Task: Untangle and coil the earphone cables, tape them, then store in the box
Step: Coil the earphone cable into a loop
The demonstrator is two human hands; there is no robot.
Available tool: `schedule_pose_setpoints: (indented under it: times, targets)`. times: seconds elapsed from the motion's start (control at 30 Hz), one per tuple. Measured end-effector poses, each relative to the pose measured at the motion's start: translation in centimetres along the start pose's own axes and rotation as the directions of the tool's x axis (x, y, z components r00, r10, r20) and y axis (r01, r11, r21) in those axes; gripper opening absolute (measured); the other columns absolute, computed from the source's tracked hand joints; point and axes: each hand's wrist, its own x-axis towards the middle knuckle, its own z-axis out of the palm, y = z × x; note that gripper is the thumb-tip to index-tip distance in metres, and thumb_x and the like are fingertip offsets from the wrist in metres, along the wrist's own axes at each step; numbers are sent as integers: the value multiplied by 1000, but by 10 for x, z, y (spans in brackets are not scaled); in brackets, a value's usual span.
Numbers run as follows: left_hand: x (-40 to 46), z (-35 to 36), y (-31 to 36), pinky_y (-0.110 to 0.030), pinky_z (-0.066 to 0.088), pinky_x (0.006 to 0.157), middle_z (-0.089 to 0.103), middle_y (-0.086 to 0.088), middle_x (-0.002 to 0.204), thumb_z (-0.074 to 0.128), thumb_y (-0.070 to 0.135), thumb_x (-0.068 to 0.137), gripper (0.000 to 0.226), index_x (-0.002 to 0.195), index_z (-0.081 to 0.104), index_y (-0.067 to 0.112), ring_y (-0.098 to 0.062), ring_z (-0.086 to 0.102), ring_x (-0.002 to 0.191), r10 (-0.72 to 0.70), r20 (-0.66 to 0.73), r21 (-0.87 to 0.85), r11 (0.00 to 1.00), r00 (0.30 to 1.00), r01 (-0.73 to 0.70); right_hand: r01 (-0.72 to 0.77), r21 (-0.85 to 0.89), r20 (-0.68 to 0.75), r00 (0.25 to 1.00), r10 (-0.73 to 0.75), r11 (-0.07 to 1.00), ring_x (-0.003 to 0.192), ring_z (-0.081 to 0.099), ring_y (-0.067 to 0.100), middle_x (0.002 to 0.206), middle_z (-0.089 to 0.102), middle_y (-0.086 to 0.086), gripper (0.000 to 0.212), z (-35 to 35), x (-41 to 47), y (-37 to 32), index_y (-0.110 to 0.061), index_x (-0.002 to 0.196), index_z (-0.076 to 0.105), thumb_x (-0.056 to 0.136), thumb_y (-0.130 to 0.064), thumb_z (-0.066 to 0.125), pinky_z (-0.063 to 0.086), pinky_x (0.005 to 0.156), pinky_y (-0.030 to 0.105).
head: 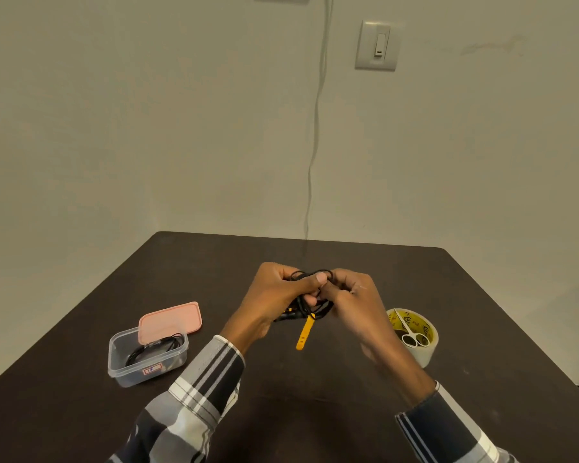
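a: where's the cable?
b: black earphone cable (pixel 310 307) bunched above the surface (pixel 315 396), left hand (pixel 278 295) and right hand (pixel 351 295) both gripping it, fingers curled.
a: advice?
b: keep loops even, pinch firmly; tape roll (pixel 418 345) right, box (pixel 147 357) left.

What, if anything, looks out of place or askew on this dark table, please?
Two small things. The pink plastic lid leans tilted against the clear plastic box's rim rather than lying flat. The small white-handled scissors are perched across the roll of clear tape instead of resting on the table.
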Motion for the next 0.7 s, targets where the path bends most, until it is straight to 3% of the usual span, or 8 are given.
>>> schedule_pose_setpoints:
  times: [0.13, 0.23, 0.33, 0.47, 0.57, 0.7]
  targets:
    - [-2, 4, -2, -38, 56, 60, 72, -6, 64, 80, 33, 80, 27, 72, 76, 8, -27, 71, 64, 218, -171, 241, 955, 961, -174, -15, 115, 23, 1000, 12, 993, 69, 69, 6, 77, 77, 1, 23, -2, 2, -3, -17, 82, 77, 98, -17, 61, 48, 58, 21]
    - [-1, -1, 1, -32, 60, 62, 75, 3, 70, 81, 33, 77, 16, 82, 79, 18, -13, 72, 66, 289, -199, 318, 923, 937, -217, -82, 180, 79, 995, 69, 980, 81, 74, 12, 84, 79, 2, 20, -7, 3, -2, -15, 90, 79, 100, -19, 61, 56, 64, 23]
    - [0, -4, -2, -30, 59, 64, 76, 4, 74, 79, 29, 80, 9, 86, 80, 22, -12, 72, 67, 247, -140, 270, 941, 959, -203, -156, 232, 165, 979, 119, 960, 77, 72, 13, 76, 75, -5, 19, -13, 3, 0, -10, 92, 78, 99, -17, 62, 60, 71, 30]
    - [0, -5, -6, -23, 48, 49, 69, 0, 64, 73, 28, 88, 14, 82, 79, 17, -10, 62, 57, 162, -68, 182, 972, 984, -148, -238, 314, 272, 950, 153, 919, 74, 71, 16, 72, 67, 1, 21, -21, 6, 0, -3, 92, 76, 100, -12, 59, 60, 71, 32]
    - [-1, -4, -6, -20, 49, 55, 67, 0, 69, 69, 31, 91, 22, 84, 78, 13, -11, 64, 65, 69, -49, 73, 995, 996, -65, -263, 355, 326, 934, 145, 897, 80, 73, 18, 75, 70, 2, 21, -24, 6, -1, 2, 98, 73, 100, -12, 58, 60, 74, 35]
    - [1, -1, -9, -30, 46, 66, 61, -5, 71, 64, 34, 93, 36, 86, 70, -1, -24, 58, 72, -17, -32, -55, 998, 999, 15, -264, 323, 328, 932, 154, 909, 78, 72, 15, 78, 73, 5, 19, -24, 6, 0, 0, 97, 74, 98, -9, 58, 61, 73, 39]
